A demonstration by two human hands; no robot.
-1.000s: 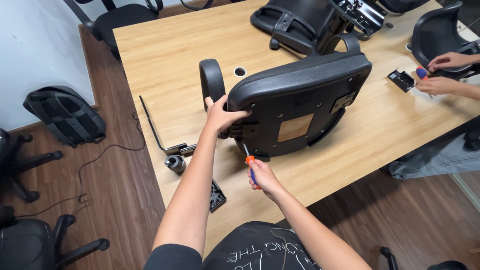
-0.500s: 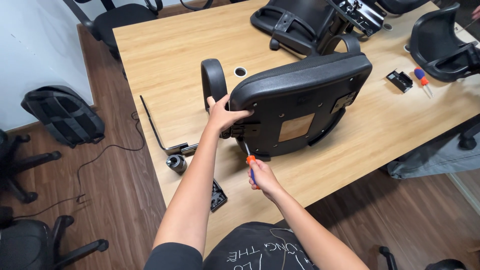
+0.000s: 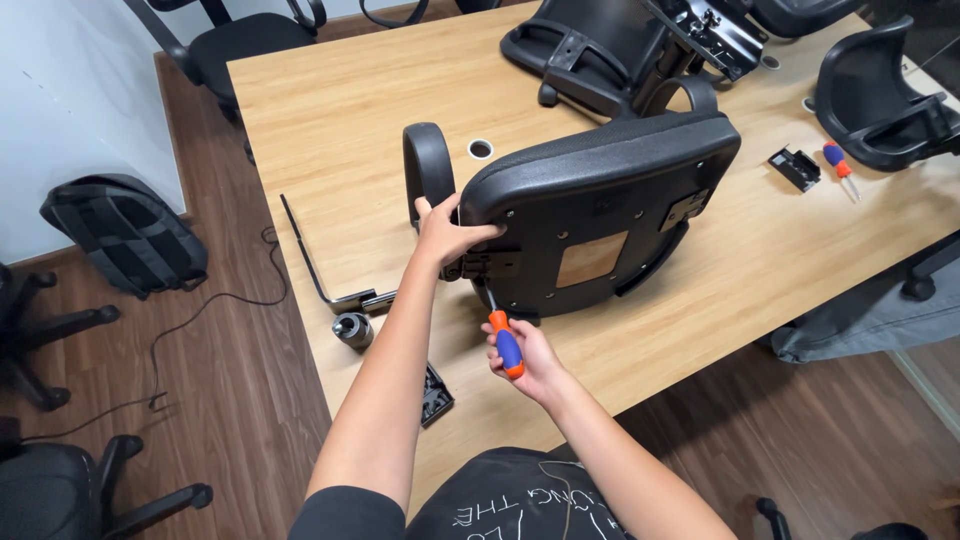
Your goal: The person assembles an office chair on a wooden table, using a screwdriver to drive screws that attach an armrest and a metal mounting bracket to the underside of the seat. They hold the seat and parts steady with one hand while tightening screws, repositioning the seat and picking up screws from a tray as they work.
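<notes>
A black office chair seat (image 3: 600, 215) stands on its edge on the wooden table (image 3: 340, 120), underside facing me, with a black armrest (image 3: 427, 170) at its left side. My left hand (image 3: 448, 230) grips the seat's left edge beside the armrest. My right hand (image 3: 525, 362) holds an orange and blue screwdriver (image 3: 505, 342) whose tip points up at the metal bracket (image 3: 488, 266) under the seat.
A second screwdriver (image 3: 836, 160) and a small black part (image 3: 796, 168) lie at the right. More chair parts (image 3: 620, 45) sit at the far end. A metal lever (image 3: 310, 262) and a cylinder (image 3: 352, 328) rest near the left edge. A backpack (image 3: 125, 232) lies on the floor.
Another person's hands at the far right of the table have left the view; a screwdriver and a small part lie there. My hands stay on the seat and the screwdriver.
</notes>
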